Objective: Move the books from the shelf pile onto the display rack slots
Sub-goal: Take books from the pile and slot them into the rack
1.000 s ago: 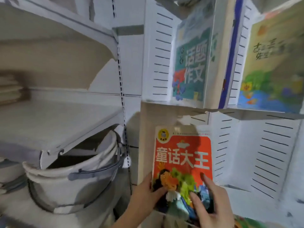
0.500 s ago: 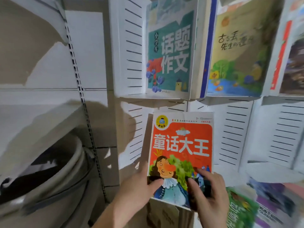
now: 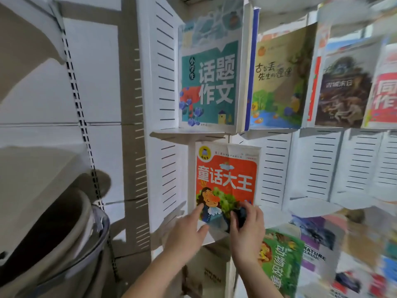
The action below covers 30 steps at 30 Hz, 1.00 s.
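A red-orange children's book (image 3: 226,179) stands upright in a lower slot of the white slatted display rack (image 3: 277,168), right under a teal book (image 3: 208,82). My left hand (image 3: 187,231) touches its lower left corner, with the index finger laid straight on the cover and the thumb at the bottom edge. My right hand (image 3: 247,229) has its fingers curled on the book's lower right corner. The shelf pile is out of view.
The upper rack row also holds a yellow-green book (image 3: 279,82), a dark book (image 3: 341,89) and a red-and-white one (image 3: 384,93). Below right lie a green book (image 3: 279,265) and a purple one (image 3: 318,244). A bucket (image 3: 64,244) sits under the left shelf (image 3: 43,168).
The red book has gone up and back into the rack slot with both hands on it. My left thumb has come off the cover, and the index finger now lies on it.
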Motion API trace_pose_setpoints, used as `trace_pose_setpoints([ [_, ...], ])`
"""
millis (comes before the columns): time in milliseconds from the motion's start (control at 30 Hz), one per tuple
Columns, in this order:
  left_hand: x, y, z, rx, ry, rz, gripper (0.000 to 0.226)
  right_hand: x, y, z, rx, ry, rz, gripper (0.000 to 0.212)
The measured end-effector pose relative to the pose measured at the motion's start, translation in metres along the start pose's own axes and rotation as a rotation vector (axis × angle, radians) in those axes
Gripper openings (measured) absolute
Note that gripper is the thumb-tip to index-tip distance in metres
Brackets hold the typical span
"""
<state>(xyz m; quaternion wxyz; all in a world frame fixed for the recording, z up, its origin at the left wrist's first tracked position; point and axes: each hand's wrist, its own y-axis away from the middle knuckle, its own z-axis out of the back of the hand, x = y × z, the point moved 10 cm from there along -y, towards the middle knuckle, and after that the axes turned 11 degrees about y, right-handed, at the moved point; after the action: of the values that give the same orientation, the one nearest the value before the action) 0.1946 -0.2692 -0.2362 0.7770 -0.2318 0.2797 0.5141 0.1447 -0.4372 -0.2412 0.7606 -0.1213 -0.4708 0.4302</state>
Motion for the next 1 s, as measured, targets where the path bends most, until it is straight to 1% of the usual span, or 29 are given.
trace_pose_setpoints([
  [67, -0.004, -0.001, 0.003, 0.004, -0.081, -0.012, 0.056, 0.008, 0.0, -0.008, 0.076, 0.108, 0.025, 0.032],
  [167, 0.001, 0.0, 0.005, -0.012, -0.053, -0.012, 0.054, 0.021, 0.007, -0.023, 0.235, 0.232, 0.11, 0.044],
  [233, 0.007, 0.005, 0.006, -0.026, -0.03, -0.019, 0.053, 0.018, 0.013, -0.029, 0.364, 0.264, 0.062, 0.055],
  [300, 0.014, 0.012, 0.006, -0.029, 0.036, -0.024, 0.052, 0.016, 0.02, -0.026, 0.441, 0.294, -0.002, 0.06],
  [400, 0.022, 0.031, 0.011, -0.041, 0.199, -0.016, 0.046, 0.031, 0.029, -0.009, 0.401, 0.323, 0.032, 0.063],
  [500, 0.021, 0.054, 0.022, -0.062, 0.252, -0.044, 0.039, 0.048, 0.038, 0.012, 0.36, 0.29, 0.034, 0.061],
  [600, 0.018, 0.086, 0.038, -0.127, 0.323, -0.078, 0.033, 0.065, 0.051, 0.033, 0.336, 0.212, 0.01, 0.051],
  [667, 0.014, 0.111, 0.051, -0.186, 0.337, -0.096, 0.028, 0.074, 0.061, 0.042, 0.351, 0.146, 0.009, 0.044],
  [833, 0.001, 0.164, 0.08, -0.344, 0.217, -0.123, 0.022, 0.104, 0.084, 0.072, 0.403, 0.148, 0.146, 0.039],
  [1000, -0.004, 0.222, 0.102, -0.485, 0.034, -0.06, 0.024, 0.134, 0.114, 0.114, 0.426, 0.134, 0.33, 0.034],
])
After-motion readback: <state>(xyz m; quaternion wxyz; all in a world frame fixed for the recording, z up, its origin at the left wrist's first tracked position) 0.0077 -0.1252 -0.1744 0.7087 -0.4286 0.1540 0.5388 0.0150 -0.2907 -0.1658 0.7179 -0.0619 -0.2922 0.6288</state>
